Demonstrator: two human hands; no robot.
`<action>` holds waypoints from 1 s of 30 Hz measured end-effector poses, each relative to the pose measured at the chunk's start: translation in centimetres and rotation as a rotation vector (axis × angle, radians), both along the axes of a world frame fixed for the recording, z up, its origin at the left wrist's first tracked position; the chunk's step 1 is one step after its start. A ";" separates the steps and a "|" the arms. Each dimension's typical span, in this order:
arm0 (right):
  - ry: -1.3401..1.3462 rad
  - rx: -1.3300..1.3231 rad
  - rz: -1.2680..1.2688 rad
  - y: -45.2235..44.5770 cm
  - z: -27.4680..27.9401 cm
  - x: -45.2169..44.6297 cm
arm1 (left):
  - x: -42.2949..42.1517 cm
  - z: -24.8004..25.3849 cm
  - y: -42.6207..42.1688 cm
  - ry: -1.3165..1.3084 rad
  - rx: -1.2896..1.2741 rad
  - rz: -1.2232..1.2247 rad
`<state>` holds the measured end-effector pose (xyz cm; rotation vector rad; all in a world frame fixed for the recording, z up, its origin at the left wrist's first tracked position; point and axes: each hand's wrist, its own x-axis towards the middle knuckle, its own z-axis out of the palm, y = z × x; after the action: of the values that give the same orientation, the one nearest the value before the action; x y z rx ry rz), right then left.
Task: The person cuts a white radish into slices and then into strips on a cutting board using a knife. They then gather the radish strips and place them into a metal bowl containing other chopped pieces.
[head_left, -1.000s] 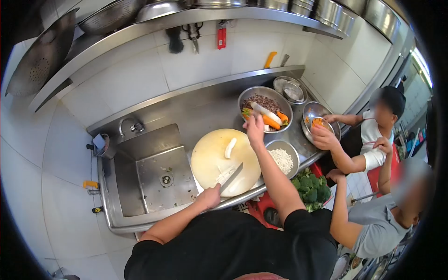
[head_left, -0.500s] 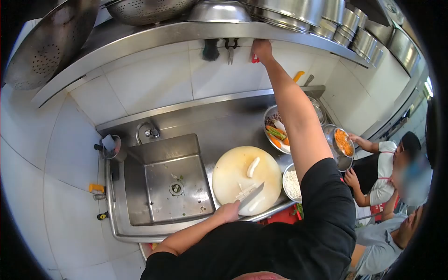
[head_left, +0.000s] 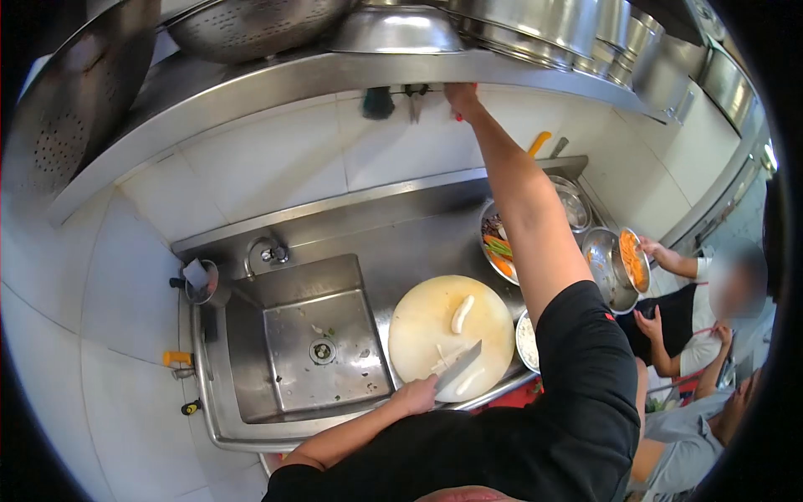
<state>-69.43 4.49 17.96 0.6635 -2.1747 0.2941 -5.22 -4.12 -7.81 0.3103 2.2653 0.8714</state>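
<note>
My left hand is closed round the handle of a kitchen knife, whose blade rests flat over the round cutting board. On the board lie a peeled white vegetable piece, thin white strips and another white piece beside the blade. Stretched far up to the wall, my right hand grips something red just under the shelf's edge. Only small red bits show around the fingers, so its kind is hidden. Scissors and a dark brush-like thing hang left of that hand.
A steel sink with scraps lies left of the board. Right of it stand a bowl of mixed vegetables and a bowl of white bits. A co-worker's hand holds a bowl of orange shreds. Overhead runs a steel shelf.
My right hand has shifted slightly left at the shelf edge, with red now showing above it too. The co-worker's bowl of orange shreds has moved right and tilted. My left hand keeps the knife.
</note>
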 end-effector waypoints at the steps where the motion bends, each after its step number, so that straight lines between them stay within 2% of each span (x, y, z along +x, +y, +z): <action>1: -0.138 -0.090 0.049 0.4 -2.7 -2.8 | 0.1 0.2 0.0 -0.008 -0.010 0.016; 2: -0.269 -0.189 0.088 0.7 -5.1 -5.5 | 0.0 0.6 -0.1 -0.016 -0.021 0.015; 3: -0.302 -0.551 0.119 0.4 -2.3 5.5 | -0.2 0.9 0.1 -0.023 -0.030 0.002; 4: -0.642 -0.327 -0.167 0.9 -1.5 9.5 | -0.3 1.5 0.3 -0.051 -0.044 0.001; 5: -0.401 -0.490 -0.088 1.2 -4.4 13.1 | -0.5 2.2 0.5 -0.076 -0.057 0.004; 6: -0.463 -0.471 -0.032 2.1 -4.5 19.1 | -0.4 2.6 0.5 -0.099 -0.073 0.015; 8: -0.664 -0.607 0.244 5.0 -7.4 28.5 | 0.2 1.7 0.6 -0.037 -0.094 0.013; 10: -0.745 -0.685 0.289 9.0 -11.5 36.3 | 0.4 1.4 0.7 0.005 -0.100 0.029; 14: -0.722 -0.945 -0.094 18.1 -24.1 49.2 | 0.9 1.6 0.8 0.043 -0.106 0.067; 16: -0.741 -0.844 -0.368 21.9 -29.1 55.6 | 1.0 2.1 0.9 0.020 -0.071 0.091; 17: -0.784 -0.892 -0.399 22.9 -30.2 58.7 | 1.3 1.0 0.8 0.048 -0.067 0.097; 21: -0.898 -1.027 -0.404 24.7 -30.3 66.0 | 2.0 1.1 1.1 0.138 0.001 0.170; 24: -0.926 -1.066 -0.435 25.4 -28.3 66.5 | 0.9 3.0 2.1 0.151 0.059 0.206; 26: -0.889 -1.084 -0.364 25.7 -27.1 65.9 | 0.3 3.1 2.4 0.127 0.118 0.251; 29: -0.925 -0.967 -0.311 25.4 -23.1 65.7 | -0.6 5.7 3.5 0.110 0.155 0.320; 30: -0.908 -0.862 -0.239 25.2 -23.9 66.1 | -0.6 6.5 3.8 0.101 0.166 0.334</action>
<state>-3.33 29.73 -5.98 -0.2975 -2.5420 1.5142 -5.80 -0.30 -1.33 0.0482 2.3817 1.2444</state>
